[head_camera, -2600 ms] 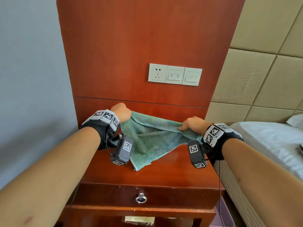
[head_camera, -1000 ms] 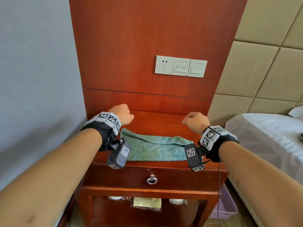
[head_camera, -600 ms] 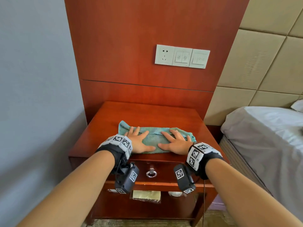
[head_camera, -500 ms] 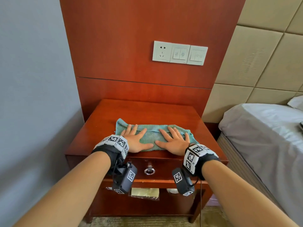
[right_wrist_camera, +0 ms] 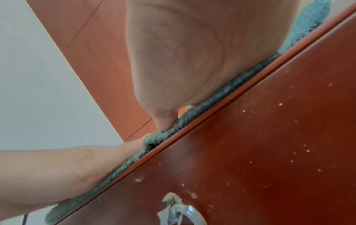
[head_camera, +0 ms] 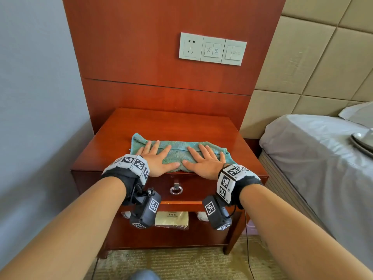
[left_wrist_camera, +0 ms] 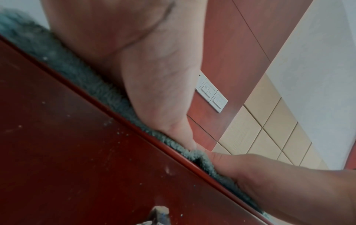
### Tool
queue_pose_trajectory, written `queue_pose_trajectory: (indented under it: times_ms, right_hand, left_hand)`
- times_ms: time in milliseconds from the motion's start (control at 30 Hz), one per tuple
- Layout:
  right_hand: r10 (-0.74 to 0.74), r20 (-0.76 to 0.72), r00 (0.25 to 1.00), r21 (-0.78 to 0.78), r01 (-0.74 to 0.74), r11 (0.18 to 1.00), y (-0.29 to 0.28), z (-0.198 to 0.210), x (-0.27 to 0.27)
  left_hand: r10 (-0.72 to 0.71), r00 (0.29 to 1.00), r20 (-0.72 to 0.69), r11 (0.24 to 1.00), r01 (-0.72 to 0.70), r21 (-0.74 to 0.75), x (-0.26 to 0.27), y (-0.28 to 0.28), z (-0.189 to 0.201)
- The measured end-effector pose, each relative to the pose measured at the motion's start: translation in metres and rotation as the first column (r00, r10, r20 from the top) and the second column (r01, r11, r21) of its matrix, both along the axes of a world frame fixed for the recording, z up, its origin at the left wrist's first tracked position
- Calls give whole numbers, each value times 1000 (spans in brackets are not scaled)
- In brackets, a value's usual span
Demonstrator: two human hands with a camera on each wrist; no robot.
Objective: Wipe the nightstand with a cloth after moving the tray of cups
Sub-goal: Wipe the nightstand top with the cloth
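We press both hands flat on the cloth (head_camera: 177, 153), a folded teal towel lying along the front edge of the nightstand (head_camera: 161, 124), whose top serves as our counter. Our left hand (head_camera: 156, 161) covers the left part of the cloth and our right hand (head_camera: 203, 163) the right part, palms down, fingers (head_camera: 150, 146) straight and spread apart, gripping nothing. The two thumbs point toward each other and nearly meet in the middle of the cloth. From the left wrist view we see the heel of the left hand (left_wrist_camera: 154, 91) bearing down on the fuzzy cloth (left_wrist_camera: 80, 76) right at the counter's front lip, with the right hand (left_wrist_camera: 269, 175) beside it. The right wrist view shows the same from the other side: the right hand (right_wrist_camera: 183, 60) on the cloth (right_wrist_camera: 221, 92) above the drawer front. The drawer has a metal ring pull (head_camera: 176, 189) below our hands. A socket and switch panel (head_camera: 212, 49) sits on the wood wall panel behind the nightstand, and a bed (head_camera: 314, 158) with a grey sheet stands to the right.
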State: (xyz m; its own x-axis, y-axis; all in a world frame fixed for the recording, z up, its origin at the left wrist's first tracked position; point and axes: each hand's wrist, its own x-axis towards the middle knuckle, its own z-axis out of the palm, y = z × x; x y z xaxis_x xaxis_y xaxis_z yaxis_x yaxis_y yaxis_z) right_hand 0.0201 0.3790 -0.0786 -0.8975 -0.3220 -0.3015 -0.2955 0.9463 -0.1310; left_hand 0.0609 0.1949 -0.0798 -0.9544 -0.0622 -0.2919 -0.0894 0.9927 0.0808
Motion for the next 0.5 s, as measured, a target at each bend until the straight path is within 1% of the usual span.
queue_pose_trajectory:
  times_ms: [167,333,500]
  right_hand:
    - [-4,0,1000,9,4,1000,-9,2,14]
    - [37,12,999,9,-37,999,-28,3,24]
    - [141,-18,990,19,-141,990,-53,0,30]
  left_hand:
    - [-62,997,50,998,61,28,7,-18,7]
    - [-87,992,95,996,85,28,19,-39,14]
    - [-38,999,24,999,39,-32,36,-57,6]
